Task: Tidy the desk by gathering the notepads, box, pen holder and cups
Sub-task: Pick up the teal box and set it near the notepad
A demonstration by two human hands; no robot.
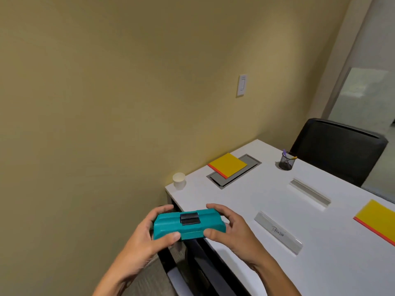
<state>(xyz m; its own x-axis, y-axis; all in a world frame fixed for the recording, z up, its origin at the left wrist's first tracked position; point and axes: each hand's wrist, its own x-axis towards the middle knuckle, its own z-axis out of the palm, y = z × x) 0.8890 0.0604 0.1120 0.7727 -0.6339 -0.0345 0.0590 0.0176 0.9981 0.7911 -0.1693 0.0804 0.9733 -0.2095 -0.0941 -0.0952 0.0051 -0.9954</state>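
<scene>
A teal box (168, 226) with a black clasp is held above the near left corner of the white desk (267, 210). My left hand (147, 233) grips its left end and my right hand (230, 228) grips its right end, thumbs on the front face. A white paper cup (179, 180) stands at the desk's far left corner. One yellow notepad (228, 165) with an orange edge lies on a grey cable hatch. A second yellow notepad (378, 221) lies at the right edge of view. A black mesh pen holder (286, 161) with pens stands near the far edge.
A black office chair (342, 148) stands behind the desk's far side. Two clear name plates (277, 232) (310, 192) lie on the desk. The beige wall (106, 103) runs along the desk's left end, with a light switch (242, 85). A glass partition is at right.
</scene>
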